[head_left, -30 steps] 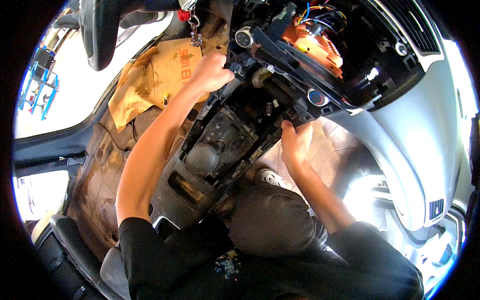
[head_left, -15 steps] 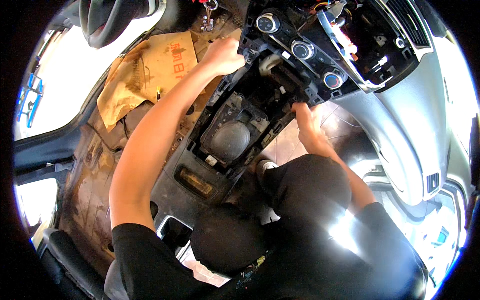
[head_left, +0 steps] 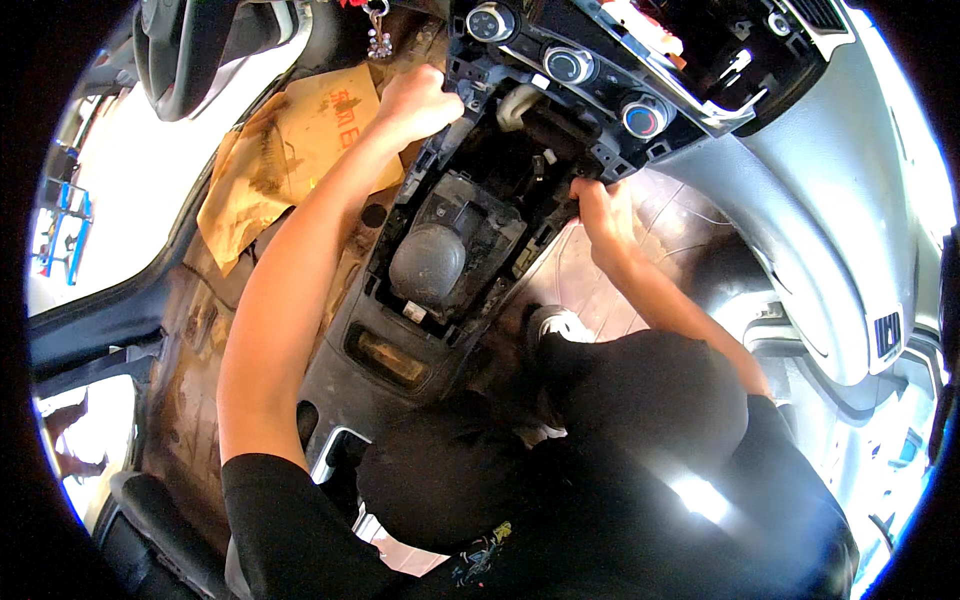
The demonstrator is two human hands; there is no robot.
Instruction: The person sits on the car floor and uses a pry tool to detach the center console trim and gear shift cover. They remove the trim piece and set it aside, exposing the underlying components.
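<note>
A stripped black centre console [head_left: 385, 335] runs between my arms, its gear lever boot [head_left: 430, 262] and dark cavity exposed. My left hand [head_left: 418, 105] is closed on the left edge of the console frame, near its top. Opposite it, my right hand [head_left: 605, 215] grips the frame's right edge, fingers mostly hidden behind it. Above both sits the climate control panel with three round knobs [head_left: 568, 65].
Crumpled brown paper [head_left: 260, 190] covers the left floor, beneath the steering wheel [head_left: 180, 70]. Hanging keys and beads [head_left: 380, 35] are at the top. The silver-grey dashboard [head_left: 820, 230] curves down the right; a seat [head_left: 160, 540] is at lower left.
Both hands remain on the frame and appear higher in the view, the right one clearly so. The control panel's knobs have come more into sight as the view shifted; my legs show differently.
</note>
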